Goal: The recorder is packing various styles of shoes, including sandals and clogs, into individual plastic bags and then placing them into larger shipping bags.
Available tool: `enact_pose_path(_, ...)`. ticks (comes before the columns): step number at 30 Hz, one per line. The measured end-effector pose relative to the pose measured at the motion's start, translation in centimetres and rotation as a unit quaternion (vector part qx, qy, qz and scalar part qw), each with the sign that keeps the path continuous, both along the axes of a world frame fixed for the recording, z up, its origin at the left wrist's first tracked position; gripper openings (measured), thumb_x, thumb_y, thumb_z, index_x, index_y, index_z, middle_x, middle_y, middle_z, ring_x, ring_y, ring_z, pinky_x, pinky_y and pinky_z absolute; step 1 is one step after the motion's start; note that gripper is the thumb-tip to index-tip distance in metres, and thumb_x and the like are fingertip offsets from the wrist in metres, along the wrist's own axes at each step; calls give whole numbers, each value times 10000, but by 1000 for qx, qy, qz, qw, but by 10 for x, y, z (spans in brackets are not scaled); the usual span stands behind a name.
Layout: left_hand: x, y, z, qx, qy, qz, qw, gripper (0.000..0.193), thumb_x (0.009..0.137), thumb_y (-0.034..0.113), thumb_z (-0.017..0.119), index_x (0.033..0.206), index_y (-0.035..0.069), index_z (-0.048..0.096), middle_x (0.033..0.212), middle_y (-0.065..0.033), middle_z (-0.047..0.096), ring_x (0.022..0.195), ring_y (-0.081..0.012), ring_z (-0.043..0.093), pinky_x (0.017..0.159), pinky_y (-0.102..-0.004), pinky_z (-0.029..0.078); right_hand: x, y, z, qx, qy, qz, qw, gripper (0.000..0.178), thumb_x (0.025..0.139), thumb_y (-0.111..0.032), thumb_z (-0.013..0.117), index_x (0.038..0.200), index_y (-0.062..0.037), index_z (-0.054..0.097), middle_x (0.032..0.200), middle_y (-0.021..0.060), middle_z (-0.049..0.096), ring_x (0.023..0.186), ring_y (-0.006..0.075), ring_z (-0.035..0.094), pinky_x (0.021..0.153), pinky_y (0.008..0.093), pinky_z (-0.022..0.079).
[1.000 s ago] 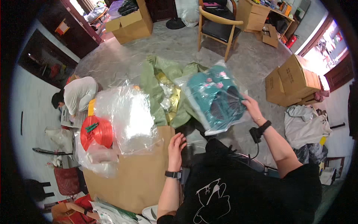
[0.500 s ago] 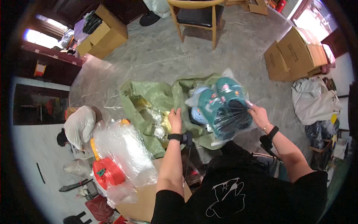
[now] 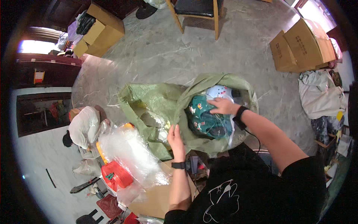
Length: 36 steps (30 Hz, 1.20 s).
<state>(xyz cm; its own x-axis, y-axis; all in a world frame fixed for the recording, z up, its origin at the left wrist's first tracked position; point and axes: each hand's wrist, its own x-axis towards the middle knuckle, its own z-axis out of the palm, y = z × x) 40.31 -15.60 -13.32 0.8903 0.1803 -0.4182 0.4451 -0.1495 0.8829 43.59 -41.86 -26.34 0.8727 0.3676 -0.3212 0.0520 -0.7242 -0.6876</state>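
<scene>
Two green woven sacks (image 3: 160,93) stand side by side with their mouths open. My left hand (image 3: 176,143) is closed on the sack rim between them, fingers pointing away from me. In the right sack (image 3: 218,79) lies a clear plastic pack of teal caps (image 3: 203,115) with small colourful patches; their exact kind is partly hidden by the film. My right hand (image 3: 223,106) lies on top of this pack, fingers stretched out. Beyond it shows a light blue patterned item (image 3: 220,90). The left sack holds shiny clear and gold-coloured plastic (image 3: 162,132).
A stack of clear plastic bags (image 3: 130,149) and a red roll of twine (image 3: 117,175) lie at the left, over a cardboard sheet (image 3: 153,199). Cardboard boxes stand far left (image 3: 106,33) and far right (image 3: 302,46). A wooden chair (image 3: 195,15) is ahead, a white sack (image 3: 320,95) at the right.
My right hand has brought the pack of teal caps down and left into the right sack and loosened its grip on the plastic. My left hand stays at the sack rim.
</scene>
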Motion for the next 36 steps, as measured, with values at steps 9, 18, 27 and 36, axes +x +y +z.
enact_pose_path(9,-15,15,-19,-145,59,65,986,225,924,186,562,1011,-13,624,903,8,594,801,-56,483,720,-230,407,-55,-120,-39,-130,48,-472,871,372,812,-235,631,1134,-52,605,1038,187,618,999,340,566,872,368,442)
enact_pose_path(18,6,-7,66,-205,47,129,969,267,922,240,562,1078,29,609,1049,-26,614,927,-108,540,832,-270,415,-149,-135,112,148,-23,-564,812,324,882,-170,549,1066,95,575,1006,66,637,941,139,554,841,270,430)
enact_pose_path(27,15,39,-28,24,3,2,1000,291,920,218,571,1033,-49,607,952,15,592,871,-75,499,799,-233,395,-126,-96,29,102,-5,-484,869,243,884,-190,560,1019,10,535,866,226,549,740,291,502,718,305,441)
enact_pose_path(36,-41,43,-50,101,-110,11,989,578,855,266,636,1359,90,414,1189,-98,549,995,-165,543,838,-289,450,-112,-104,26,42,57,-320,945,422,876,-236,601,1167,63,538,1084,189,616,974,238,572,876,335,423)
